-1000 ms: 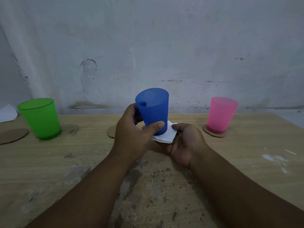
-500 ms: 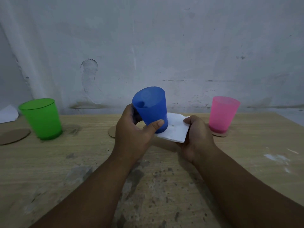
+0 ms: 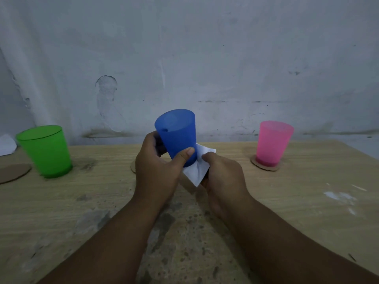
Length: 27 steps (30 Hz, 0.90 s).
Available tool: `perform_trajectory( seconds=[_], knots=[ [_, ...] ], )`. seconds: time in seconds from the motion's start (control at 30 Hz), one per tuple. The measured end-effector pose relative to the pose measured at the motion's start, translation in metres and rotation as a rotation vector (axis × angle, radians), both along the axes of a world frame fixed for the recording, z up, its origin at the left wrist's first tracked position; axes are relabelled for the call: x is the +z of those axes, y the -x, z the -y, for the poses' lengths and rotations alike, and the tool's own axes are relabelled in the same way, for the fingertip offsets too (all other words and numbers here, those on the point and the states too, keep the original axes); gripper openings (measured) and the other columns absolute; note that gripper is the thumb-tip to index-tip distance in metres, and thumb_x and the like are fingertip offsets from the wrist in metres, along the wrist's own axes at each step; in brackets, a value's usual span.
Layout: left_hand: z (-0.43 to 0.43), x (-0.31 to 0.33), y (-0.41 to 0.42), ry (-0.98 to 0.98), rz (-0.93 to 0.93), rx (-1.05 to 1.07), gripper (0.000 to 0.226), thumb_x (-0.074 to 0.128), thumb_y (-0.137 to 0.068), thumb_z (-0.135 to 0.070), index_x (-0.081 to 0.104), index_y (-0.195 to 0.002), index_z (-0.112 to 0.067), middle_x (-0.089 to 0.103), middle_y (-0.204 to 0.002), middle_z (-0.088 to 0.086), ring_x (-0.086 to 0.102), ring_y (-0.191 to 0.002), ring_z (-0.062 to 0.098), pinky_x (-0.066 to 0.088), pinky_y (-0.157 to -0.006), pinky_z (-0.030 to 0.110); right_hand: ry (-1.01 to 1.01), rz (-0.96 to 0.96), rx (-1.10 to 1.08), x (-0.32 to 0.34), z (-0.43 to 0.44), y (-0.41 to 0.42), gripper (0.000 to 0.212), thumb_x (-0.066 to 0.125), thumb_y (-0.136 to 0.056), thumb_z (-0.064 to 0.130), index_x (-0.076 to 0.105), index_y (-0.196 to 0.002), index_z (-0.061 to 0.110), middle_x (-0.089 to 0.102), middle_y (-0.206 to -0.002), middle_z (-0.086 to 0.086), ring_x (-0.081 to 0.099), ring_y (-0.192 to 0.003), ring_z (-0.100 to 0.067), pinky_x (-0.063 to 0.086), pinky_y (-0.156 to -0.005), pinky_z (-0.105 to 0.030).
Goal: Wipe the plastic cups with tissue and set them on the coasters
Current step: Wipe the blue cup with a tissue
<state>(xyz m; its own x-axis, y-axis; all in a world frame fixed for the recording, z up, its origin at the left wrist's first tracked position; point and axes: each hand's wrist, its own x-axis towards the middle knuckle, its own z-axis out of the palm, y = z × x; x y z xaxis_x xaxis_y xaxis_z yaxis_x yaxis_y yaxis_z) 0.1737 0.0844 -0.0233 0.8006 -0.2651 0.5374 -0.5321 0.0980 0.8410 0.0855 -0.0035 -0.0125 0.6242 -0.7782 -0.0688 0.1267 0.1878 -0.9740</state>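
Looking down at a wooden worktop (image 3: 287, 201) set against a rough pale wall (image 3: 205, 58). Held above the middle of the worktop, a blue plastic cup (image 3: 177, 134), tilted with its mouth upward and leaning away. Left hand (image 3: 158, 171) wrapped around the blue cup's lower half, grip closed on it, thumb pressed across the near side, fingers behind. Just right of the blue cup, right hand (image 3: 223, 177) with grip pinching a folded white tissue (image 3: 198, 168), pressed against the blue cup's base. Partly hidden behind the left hand, below the blue cup, the edge of a brown cardboard coaster (image 3: 133, 167) lying flat. Well to the right of the blue cup, a pink cup (image 3: 272, 143) standing upright on a second coaster (image 3: 264, 167). Well to the left of the blue cup, a green cup (image 3: 46, 150) upright on bare wood, beside a third coaster (image 3: 12, 173) at the far left edge. Behind that, a scrap of white paper (image 3: 7, 144).
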Motion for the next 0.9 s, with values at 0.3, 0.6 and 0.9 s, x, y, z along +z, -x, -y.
perform_trajectory(
  seconds=[0.3, 0.6, 0.9],
  knots=[
    [-0.002, -0.001, -0.004, 0.013, -0.031, 0.062, 0.058, 0.087, -0.071, -0.037, 0.058, -0.119, -0.022, 0.069, -0.113, -0.010, 0.068, -0.102, 0.008, 0.060, -0.084, 0.041, -0.005, -0.026, 0.053, -0.003, -0.003, 0.000, 0.012, 0.067, -0.073, 0.020, 0.072, -0.068, 0.010, 0.076, -0.077, -0.012, 0.075, -0.078, -0.031, 0.059, -0.081, -0.054],
    [0.001, 0.000, 0.001, -0.011, -0.003, -0.011, 0.057, 0.087, -0.074, -0.030, 0.058, -0.122, -0.019, 0.068, -0.115, -0.009, 0.067, -0.102, 0.003, 0.058, -0.083, 0.025, -0.183, 0.046, 0.100, -0.020, 0.012, -0.010, 0.026, 0.058, -0.084, 0.023, 0.072, -0.099, 0.007, 0.074, -0.098, -0.023, 0.071, -0.093, -0.042, 0.054, -0.087, -0.061],
    [0.004, 0.004, 0.009, -0.018, 0.008, -0.204, 0.056, 0.085, -0.077, -0.024, 0.059, -0.125, -0.019, 0.069, -0.116, -0.010, 0.067, -0.105, 0.003, 0.056, -0.083, 0.020, -0.558, 0.345, 0.289, -0.010, 0.037, -0.003, 0.040, 0.035, -0.101, 0.020, 0.062, -0.123, 0.000, 0.071, -0.113, -0.021, 0.068, -0.104, -0.037, 0.053, -0.094, -0.050]
  ],
)
